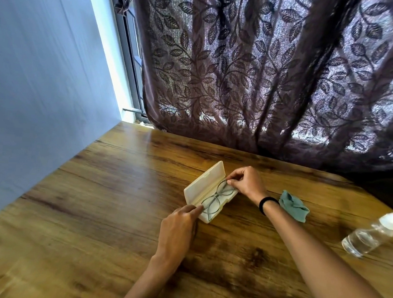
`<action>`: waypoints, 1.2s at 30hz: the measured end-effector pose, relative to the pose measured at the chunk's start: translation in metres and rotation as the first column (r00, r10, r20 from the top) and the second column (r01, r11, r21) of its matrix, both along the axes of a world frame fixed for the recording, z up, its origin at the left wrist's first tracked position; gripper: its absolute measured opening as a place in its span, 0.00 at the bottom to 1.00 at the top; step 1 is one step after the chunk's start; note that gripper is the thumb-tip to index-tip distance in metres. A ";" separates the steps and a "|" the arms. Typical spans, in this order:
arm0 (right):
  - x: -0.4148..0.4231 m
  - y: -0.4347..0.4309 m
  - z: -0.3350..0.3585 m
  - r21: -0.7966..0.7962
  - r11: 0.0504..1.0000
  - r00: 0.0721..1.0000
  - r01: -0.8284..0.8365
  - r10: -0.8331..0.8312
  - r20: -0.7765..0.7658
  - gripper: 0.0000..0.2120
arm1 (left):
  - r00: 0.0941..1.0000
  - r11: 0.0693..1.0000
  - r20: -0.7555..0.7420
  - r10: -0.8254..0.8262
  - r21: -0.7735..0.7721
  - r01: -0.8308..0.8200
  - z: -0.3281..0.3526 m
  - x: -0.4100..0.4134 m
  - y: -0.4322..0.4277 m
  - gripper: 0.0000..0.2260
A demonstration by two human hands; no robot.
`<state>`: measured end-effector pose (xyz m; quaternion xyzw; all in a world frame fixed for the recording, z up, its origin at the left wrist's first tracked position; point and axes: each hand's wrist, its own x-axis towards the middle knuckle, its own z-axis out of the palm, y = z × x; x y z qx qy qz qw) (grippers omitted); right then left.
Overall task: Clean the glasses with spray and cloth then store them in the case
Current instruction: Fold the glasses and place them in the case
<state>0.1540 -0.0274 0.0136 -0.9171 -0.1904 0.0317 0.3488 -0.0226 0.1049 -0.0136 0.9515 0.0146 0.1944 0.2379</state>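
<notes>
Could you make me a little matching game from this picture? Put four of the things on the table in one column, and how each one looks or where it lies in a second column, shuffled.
Things:
1. glasses
2. case
3. cloth
4. spray bottle

Descriptions:
A. teal, crumpled on the table
B. thin round rims, lying inside a container
C. cream, lid swung open
D. clear with a white cap, farthest to the right

Pairs: 1-B, 2-C, 3-A, 4-D.
</notes>
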 end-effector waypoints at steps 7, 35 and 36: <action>-0.002 0.000 -0.001 0.002 1.000 1.000 0.009 -0.009 0.011 0.03 | 0.999 0.999 0.005 0.044 0.004 -0.044 0.004 0.007 0.003 0.12; -0.001 -0.004 -0.001 0.328 0.935 0.968 0.135 -0.053 -0.247 0.04 | 0.996 0.990 0.084 0.011 -0.142 0.001 0.001 0.003 0.006 0.09; -0.001 -0.003 0.000 0.338 0.931 0.968 0.137 -0.054 -0.245 0.04 | 0.997 0.990 0.081 0.016 -0.143 -0.004 0.002 0.003 0.006 0.10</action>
